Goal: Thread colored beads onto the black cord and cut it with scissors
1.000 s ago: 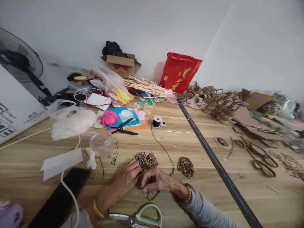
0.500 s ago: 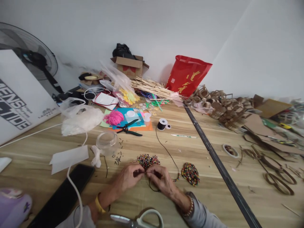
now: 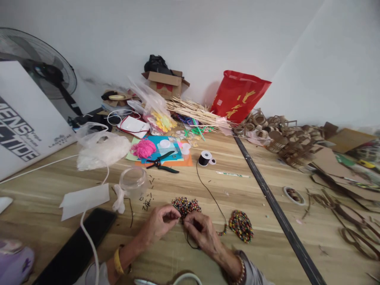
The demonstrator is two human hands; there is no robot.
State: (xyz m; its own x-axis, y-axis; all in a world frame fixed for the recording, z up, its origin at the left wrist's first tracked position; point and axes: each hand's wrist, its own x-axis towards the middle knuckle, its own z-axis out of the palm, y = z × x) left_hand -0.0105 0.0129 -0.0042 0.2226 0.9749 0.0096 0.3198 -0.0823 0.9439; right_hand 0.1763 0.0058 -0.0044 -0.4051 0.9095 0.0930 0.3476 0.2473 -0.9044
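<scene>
Just in front of a heap of small multicoloured beads (image 3: 186, 205), my left hand (image 3: 163, 221) is closed in a pinch; anything between its fingertips is too small to make out. My right hand (image 3: 204, 234) pinches a thin black cord (image 3: 191, 246), which loops below its fingertips. A small gap separates the two hands' fingertips. More cord with beads strung on it (image 3: 222, 230) comes out right of the hand and runs up to a black spool (image 3: 204, 158). A coiled bead strand (image 3: 241, 226) lies to the right.
Scissors (image 3: 187, 278) lie at the front edge. A clear jar (image 3: 133, 183), black cord snippets (image 3: 146, 205) and a black phone-like slab (image 3: 80, 245) are on the left. Green-handled pliers (image 3: 162, 162) and pink yarn (image 3: 143, 148) lie behind. A small dish (image 3: 293, 196) sits right of the dark strip (image 3: 273, 206).
My fingertips have parted slightly, the right hand drawing a little down and toward me. The whole view has shifted slightly.
</scene>
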